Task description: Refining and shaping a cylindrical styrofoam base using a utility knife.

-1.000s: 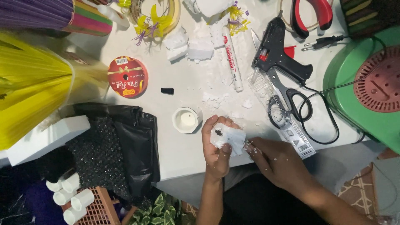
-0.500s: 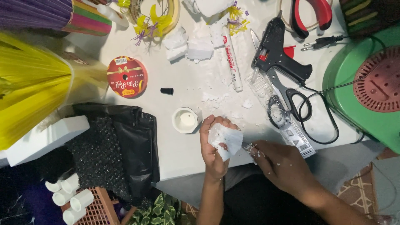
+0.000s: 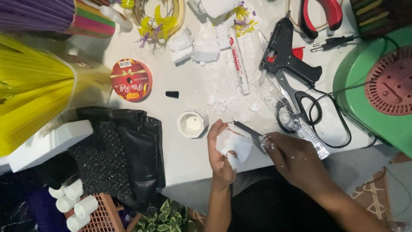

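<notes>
Left hand (image 3: 221,157) grips white crumbly foam chunk (image 3: 234,146) over white counter (image 3: 189,159) edge. Right hand (image 3: 289,157) closed on dark-bladed knife (image 3: 249,131), blade against foam. Small white candle cup (image 3: 192,124) just beside.

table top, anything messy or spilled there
Yes: white foam crumbs are scattered over the table between the white marker and the foam piece in the left hand; bits also cling to the right hand.
</notes>
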